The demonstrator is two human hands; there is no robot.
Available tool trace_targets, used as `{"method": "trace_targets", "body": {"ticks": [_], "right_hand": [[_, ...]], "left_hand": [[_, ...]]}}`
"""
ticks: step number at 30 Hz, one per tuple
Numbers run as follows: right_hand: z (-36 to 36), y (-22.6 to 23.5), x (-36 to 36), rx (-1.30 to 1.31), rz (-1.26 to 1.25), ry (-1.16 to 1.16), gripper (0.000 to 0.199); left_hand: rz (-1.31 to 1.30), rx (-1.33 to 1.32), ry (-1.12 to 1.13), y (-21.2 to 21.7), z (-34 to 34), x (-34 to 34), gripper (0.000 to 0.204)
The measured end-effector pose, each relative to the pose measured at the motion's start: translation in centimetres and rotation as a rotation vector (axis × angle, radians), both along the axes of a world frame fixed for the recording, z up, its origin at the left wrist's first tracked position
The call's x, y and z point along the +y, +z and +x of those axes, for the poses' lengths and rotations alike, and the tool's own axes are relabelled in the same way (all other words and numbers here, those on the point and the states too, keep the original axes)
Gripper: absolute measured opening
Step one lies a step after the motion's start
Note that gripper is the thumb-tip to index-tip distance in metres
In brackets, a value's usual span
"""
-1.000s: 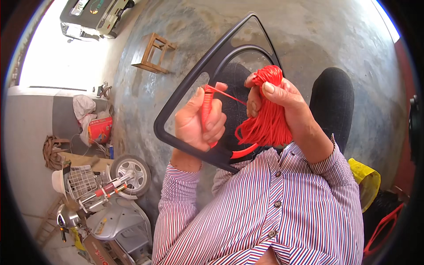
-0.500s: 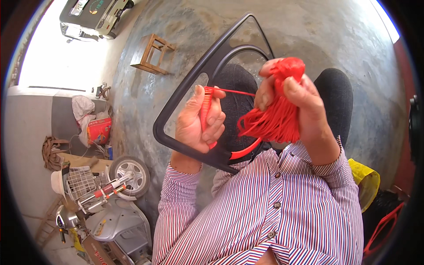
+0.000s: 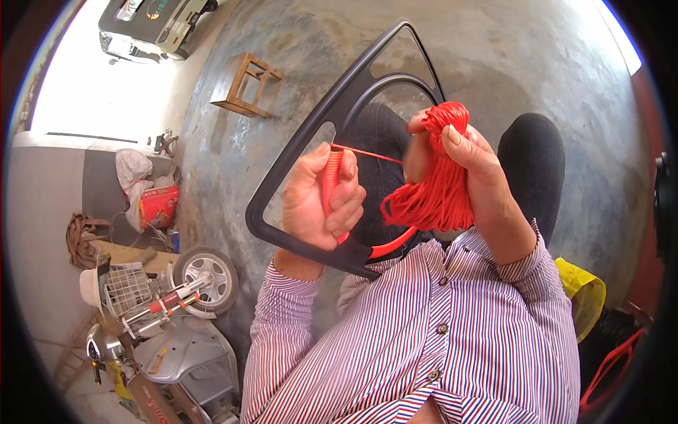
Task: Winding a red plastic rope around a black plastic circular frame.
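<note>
A black triangular frame [image 3: 319,116] with a curved inner bar stands tilted over my lap. My left hand [image 3: 311,205] is closed round an inner part of it wound with red cord [image 3: 332,177], thumb near the top of the windings. A single taut strand runs from there across to my right hand [image 3: 489,173]. That hand is closed on a hank of red cord [image 3: 441,194], its loops gathered at the top and hanging below the fingers. Lower down, another stretch of the inner bar is red [image 3: 394,242]. My fingers partly cover the windings.
A wooden stool [image 3: 247,85] lies on the concrete floor ahead to the left. A silver scooter [image 3: 187,353] with a wire basket is at lower left, near sacks [image 3: 155,198]. A yellow bag [image 3: 583,297] sits by my right side. A vehicle [image 3: 152,25] stands beyond the doorway.
My right hand and the cord hank have shifted slightly left and down. My left thumb has moved to the top of the windings, and the strand now slopes down more toward the right hand.
</note>
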State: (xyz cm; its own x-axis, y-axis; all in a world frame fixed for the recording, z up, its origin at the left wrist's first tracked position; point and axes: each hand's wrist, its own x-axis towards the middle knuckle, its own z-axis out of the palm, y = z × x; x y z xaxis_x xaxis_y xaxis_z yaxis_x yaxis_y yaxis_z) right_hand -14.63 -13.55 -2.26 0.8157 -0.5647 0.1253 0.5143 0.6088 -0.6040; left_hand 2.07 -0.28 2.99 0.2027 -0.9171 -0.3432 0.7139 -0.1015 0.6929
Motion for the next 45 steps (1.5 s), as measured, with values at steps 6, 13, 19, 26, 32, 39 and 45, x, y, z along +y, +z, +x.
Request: {"method": "trace_targets", "body": {"ticks": [6,13,19,26,32,39,45], "right_hand": [[-0.2,-0.4,0.7,0.0,0.041,0.069,0.046],[-0.7,-0.7,0.4,-0.149,0.206,0.087,0.043],[-0.6,-4.7,-0.9,-0.172,0.518,0.13,0.048],[0.1,-6.7,-0.9,0.003,0.54,0.072,0.045],[2.7,-2.3,-0.7,0.136,0.528,0.074,0.019],[5.4,0.1,-2.3,-0.136,0.439,0.311,0.03],[6.6,1.5,-2.2,-0.324,0.048,0.388,0.04]], "left_hand": [[0.026,0.002,-0.013,-0.1,0.4,0.1,0.043],[0.03,0.043,-0.041,-0.3,0.9,0.2,0.044],[0.038,0.042,-0.09,-0.4,-0.1,0.0,0.044],[-0.116,0.045,-0.16,-1.3,0.0,0.1,0.047],[-0.245,-0.097,-0.1,-2.1,-0.7,0.1,0.045],[-0.223,0.024,-0.049,0.4,-3.6,0.5,0.041],[-0.281,0.239,-0.214,-0.7,-3.8,0.6,0.065]]}}
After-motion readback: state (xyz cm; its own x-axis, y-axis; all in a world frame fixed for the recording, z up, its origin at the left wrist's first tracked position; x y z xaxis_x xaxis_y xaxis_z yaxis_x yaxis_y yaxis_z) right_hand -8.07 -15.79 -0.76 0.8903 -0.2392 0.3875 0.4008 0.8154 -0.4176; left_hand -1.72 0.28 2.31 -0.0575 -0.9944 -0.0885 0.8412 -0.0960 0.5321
